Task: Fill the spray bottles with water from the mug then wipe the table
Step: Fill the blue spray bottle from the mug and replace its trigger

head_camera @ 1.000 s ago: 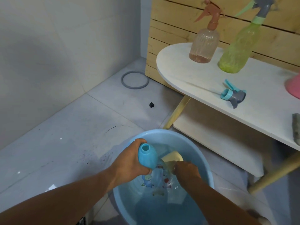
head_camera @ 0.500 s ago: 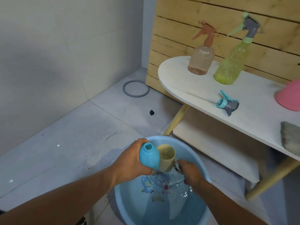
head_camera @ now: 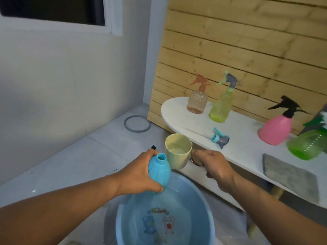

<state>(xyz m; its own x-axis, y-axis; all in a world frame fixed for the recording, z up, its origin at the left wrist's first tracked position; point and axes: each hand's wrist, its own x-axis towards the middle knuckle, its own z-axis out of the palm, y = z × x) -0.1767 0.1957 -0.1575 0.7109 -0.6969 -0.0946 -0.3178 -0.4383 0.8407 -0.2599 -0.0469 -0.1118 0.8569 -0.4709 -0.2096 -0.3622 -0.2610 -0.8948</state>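
Observation:
My left hand (head_camera: 139, 174) grips a blue bottle (head_camera: 159, 170) without its cap, mouth up, above a blue basin (head_camera: 203, 206) of water. My right hand (head_camera: 214, 165) holds the handle of a pale yellow mug (head_camera: 177, 152) with water in it, upright just right of the bottle's mouth. The bottle's blue-and-grey spray head (head_camera: 220, 138) lies on the white table (head_camera: 247, 147). On the table stand an orange spray bottle (head_camera: 197, 99), a yellow-green one (head_camera: 222, 105), a pink one (head_camera: 276, 128) and a green one (head_camera: 311, 145).
A grey cloth (head_camera: 290, 175) lies on the table's near right part. A wooden slat panel (head_camera: 247, 50) backs the table. A grey ring (head_camera: 137, 123) and a small black object (head_camera: 153, 147) lie on the tiled floor by the wall.
My right hand has lifted the mug out of the basin's water and up beside the bottle's mouth. My left hand has raised the bottle. The view has tilted upward.

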